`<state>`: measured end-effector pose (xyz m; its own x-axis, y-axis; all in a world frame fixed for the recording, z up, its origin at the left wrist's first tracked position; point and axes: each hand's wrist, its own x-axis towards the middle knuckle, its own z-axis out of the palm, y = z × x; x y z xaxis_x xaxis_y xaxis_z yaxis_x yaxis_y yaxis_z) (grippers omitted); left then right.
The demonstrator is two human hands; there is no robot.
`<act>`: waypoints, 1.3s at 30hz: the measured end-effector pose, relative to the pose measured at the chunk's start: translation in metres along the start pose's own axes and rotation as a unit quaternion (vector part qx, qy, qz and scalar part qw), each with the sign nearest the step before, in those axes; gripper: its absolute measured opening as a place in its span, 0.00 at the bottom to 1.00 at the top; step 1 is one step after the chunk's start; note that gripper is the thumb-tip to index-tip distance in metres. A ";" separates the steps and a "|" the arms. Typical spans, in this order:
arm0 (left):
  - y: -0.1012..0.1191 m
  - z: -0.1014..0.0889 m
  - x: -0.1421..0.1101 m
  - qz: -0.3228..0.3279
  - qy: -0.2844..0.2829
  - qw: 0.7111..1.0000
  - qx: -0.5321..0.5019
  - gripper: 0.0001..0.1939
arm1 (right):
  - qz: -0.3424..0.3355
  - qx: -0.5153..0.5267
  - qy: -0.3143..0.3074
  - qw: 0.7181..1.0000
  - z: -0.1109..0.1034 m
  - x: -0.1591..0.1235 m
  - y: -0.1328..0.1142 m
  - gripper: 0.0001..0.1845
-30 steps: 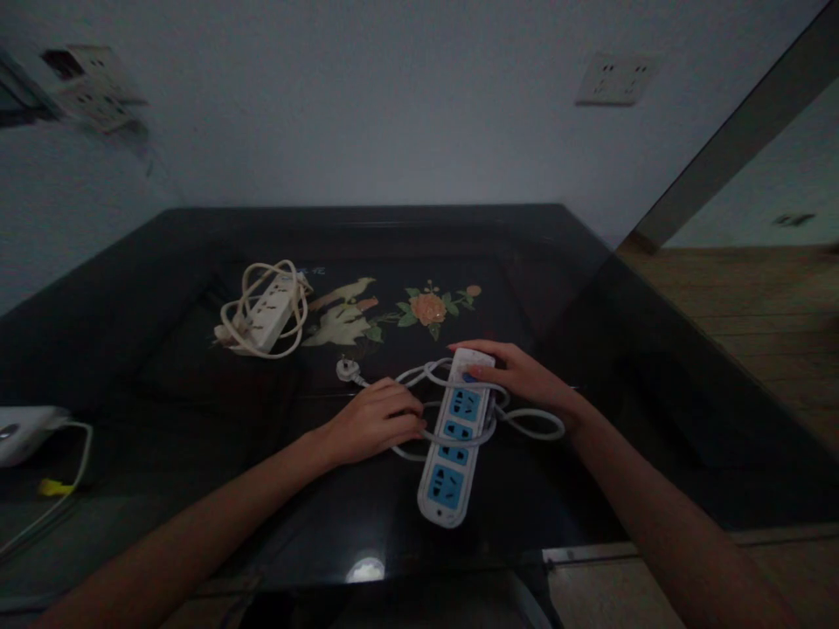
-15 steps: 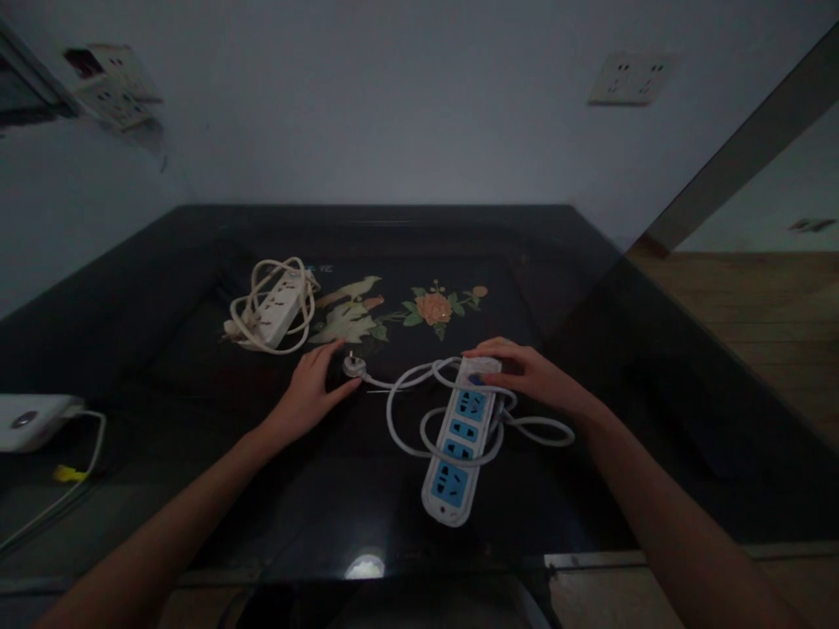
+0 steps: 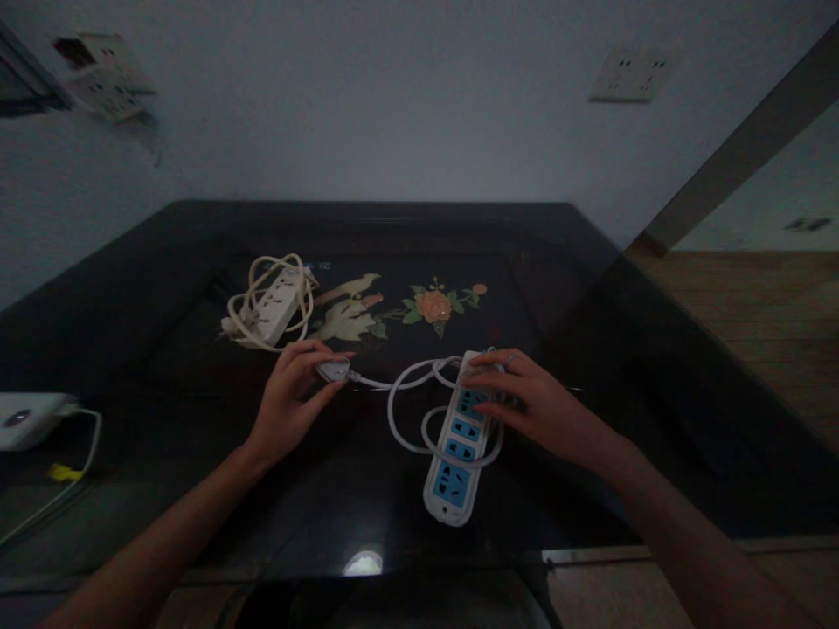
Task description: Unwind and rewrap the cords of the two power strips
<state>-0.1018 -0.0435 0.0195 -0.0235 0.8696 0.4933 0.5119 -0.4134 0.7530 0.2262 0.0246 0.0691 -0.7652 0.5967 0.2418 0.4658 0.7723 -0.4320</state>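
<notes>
A white power strip with blue sockets (image 3: 455, 459) lies on the black glass table (image 3: 590, 332), its white cord (image 3: 406, 411) looped over it. My left hand (image 3: 292, 402) pinches the cord's plug (image 3: 333, 371) between thumb and fingers, lifted slightly off the glass. My right hand (image 3: 524, 397) rests on the strip's far end, fingers curled over it and the cord.
A second cream power strip wrapped in its cord (image 3: 272, 304) sits at the back left beside a painted flower motif (image 3: 429, 306). A white device with a cable (image 3: 26, 418) is at the left edge. Wall sockets (image 3: 629, 74) are behind.
My left hand moved from the cord loops to the plug and picked it up. My right hand shifted further over the strip's far end.
</notes>
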 end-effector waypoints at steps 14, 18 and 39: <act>0.061 0.034 0.013 0.214 -0.207 0.951 0.079 0.17 | -0.010 -0.135 0.043 0.990 0.043 -0.019 -0.050 0.19; 0.063 0.045 0.009 0.152 -0.257 0.947 0.122 0.13 | -0.016 -0.110 0.061 0.992 0.050 -0.024 -0.053 0.16; 0.040 0.063 -0.022 0.193 -0.207 0.954 0.095 0.19 | 0.015 -0.044 0.226 0.973 0.073 -0.013 -0.064 0.05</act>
<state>-0.0267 -0.0626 0.0115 0.5199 0.7106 0.4741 0.5610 -0.7026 0.4378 0.1742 -0.0491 0.0307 -0.4866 0.6391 0.5957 0.5366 0.7567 -0.3735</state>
